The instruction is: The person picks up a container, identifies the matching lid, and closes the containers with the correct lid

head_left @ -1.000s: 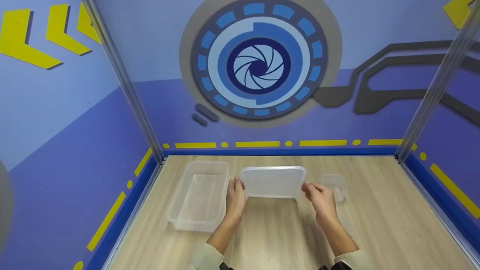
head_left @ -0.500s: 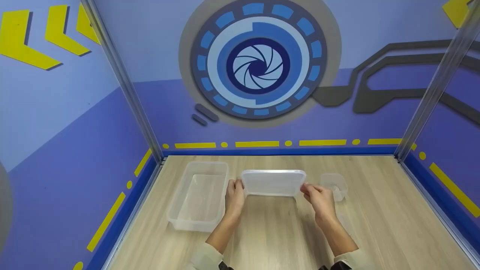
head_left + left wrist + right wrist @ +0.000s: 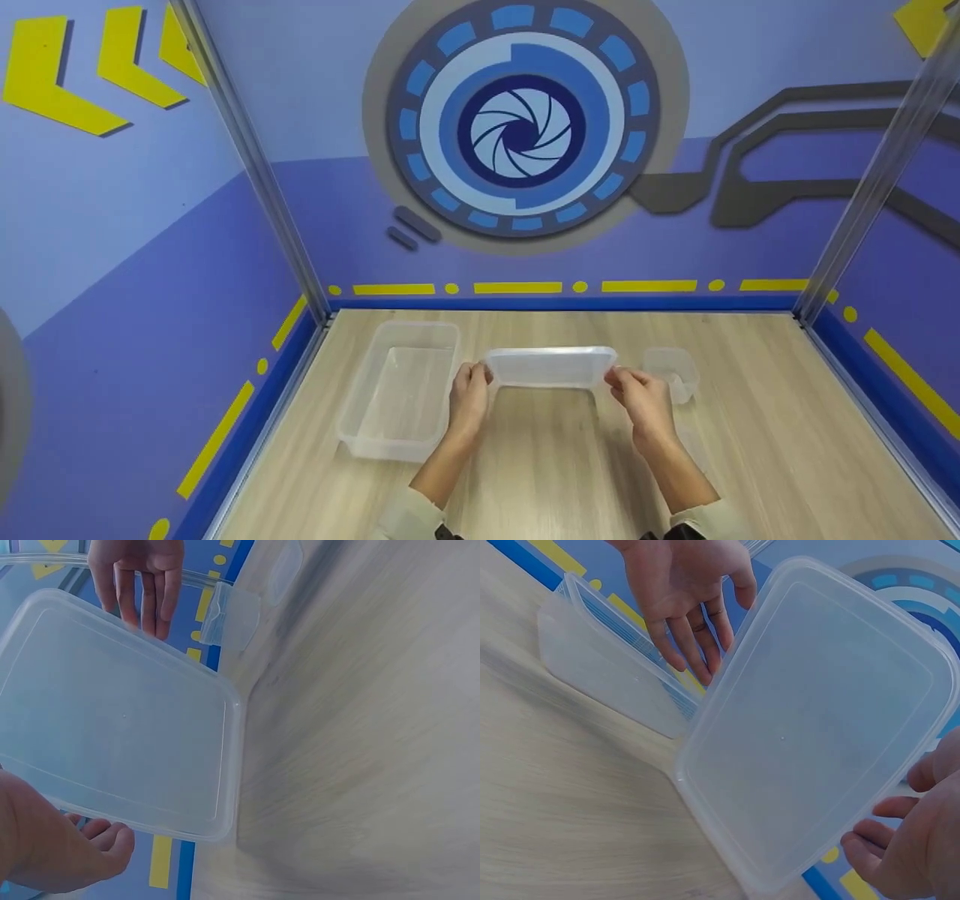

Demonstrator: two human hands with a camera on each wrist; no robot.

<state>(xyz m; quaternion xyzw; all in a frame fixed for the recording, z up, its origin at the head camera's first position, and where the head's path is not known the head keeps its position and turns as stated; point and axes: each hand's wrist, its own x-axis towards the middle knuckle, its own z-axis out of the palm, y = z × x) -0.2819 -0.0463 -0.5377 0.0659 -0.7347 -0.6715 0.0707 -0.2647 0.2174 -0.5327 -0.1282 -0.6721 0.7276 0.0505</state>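
A translucent rectangular lid (image 3: 551,367) is held tilted between both hands, one at each short side. The left hand (image 3: 469,401) grips its left edge, fingers bent behind it; the right hand (image 3: 646,405) pinches its right edge. In the left wrist view the lid (image 3: 124,716) is seen face-on, with the left hand (image 3: 64,851) below and the right hand (image 3: 142,577) above. The right wrist view shows the lid (image 3: 817,720) with its lower corner at the table, the right hand (image 3: 911,832) at one side and the left hand (image 3: 690,596) at the other.
A large clear rectangular container (image 3: 397,450) stands open to the left of the left hand. A small clear container (image 3: 670,364) sits behind the right hand, and a small transparent lid (image 3: 691,448) lies beside the right forearm. Walls with metal corner posts enclose the wooden table (image 3: 540,480).
The lid's upper edge has come down toward the person, so the lid looks flatter. Both hands keep hold of its sides and have barely moved.
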